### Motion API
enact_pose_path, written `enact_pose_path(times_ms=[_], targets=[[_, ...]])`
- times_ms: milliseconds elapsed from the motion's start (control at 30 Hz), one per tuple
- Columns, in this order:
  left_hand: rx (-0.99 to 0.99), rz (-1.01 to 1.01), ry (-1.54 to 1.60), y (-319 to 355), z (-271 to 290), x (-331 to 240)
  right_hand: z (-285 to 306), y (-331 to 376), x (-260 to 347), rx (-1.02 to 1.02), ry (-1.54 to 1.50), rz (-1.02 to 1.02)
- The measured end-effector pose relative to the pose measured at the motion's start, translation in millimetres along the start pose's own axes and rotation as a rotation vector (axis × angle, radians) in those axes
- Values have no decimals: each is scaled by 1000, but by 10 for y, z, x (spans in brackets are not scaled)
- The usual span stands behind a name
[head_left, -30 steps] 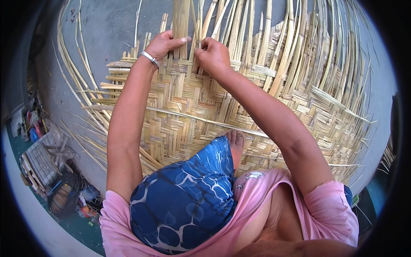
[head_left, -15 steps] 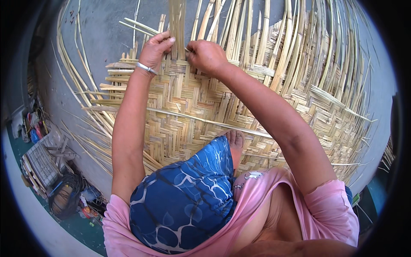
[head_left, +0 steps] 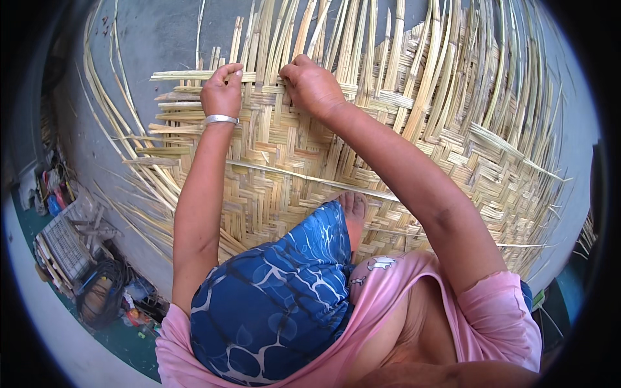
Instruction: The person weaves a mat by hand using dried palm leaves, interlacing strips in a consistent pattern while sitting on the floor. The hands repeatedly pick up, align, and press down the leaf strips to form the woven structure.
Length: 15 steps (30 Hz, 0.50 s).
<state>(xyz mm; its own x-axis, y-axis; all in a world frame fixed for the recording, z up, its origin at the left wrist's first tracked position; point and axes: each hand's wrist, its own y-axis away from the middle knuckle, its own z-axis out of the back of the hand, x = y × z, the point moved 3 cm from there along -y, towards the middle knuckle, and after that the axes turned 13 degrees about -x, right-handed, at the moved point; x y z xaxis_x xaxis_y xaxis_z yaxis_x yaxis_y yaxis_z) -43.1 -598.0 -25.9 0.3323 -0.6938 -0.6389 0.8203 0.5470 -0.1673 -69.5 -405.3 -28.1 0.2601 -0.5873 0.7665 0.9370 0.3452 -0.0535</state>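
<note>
A half-woven mat (head_left: 278,139) of flattened, straw-coloured cane strips is spread on the ground in front of me. Along its far edge a pale cane strip (head_left: 174,75) lies crosswise, its loose end sticking out to the left. My left hand (head_left: 222,94), with a silver bangle at the wrist, pinches this strip between thumb and fingers. My right hand (head_left: 314,84) is closed at the same edge, its fingertips on the strip's line; its grip is partly hidden. Between the hands, upright strips (head_left: 262,48) lie flat, pointing away from me.
My bare foot (head_left: 352,205) rests on the mat. A long loose strip (head_left: 310,183) lies across the weave. Unwoven strips (head_left: 446,58) fan out at the far right, and long thin ones (head_left: 123,77) curve along the left. A coiled black cable (head_left: 103,294) and clutter lie at the lower left.
The bundle of upright strips that stood raised between my hands now lies flat. The crosswise strip has come down level with the edge. My left hand has shifted slightly left and nearer.
</note>
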Motion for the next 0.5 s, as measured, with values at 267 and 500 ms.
enact_pose_path(times_ms=[267, 500], targets=[[81, 18, -84, 41, 32, 68, 16, -3, 63, 146, 135, 101], [87, 92, 99, 54, 94, 208, -32, 93, 134, 150, 153, 189]])
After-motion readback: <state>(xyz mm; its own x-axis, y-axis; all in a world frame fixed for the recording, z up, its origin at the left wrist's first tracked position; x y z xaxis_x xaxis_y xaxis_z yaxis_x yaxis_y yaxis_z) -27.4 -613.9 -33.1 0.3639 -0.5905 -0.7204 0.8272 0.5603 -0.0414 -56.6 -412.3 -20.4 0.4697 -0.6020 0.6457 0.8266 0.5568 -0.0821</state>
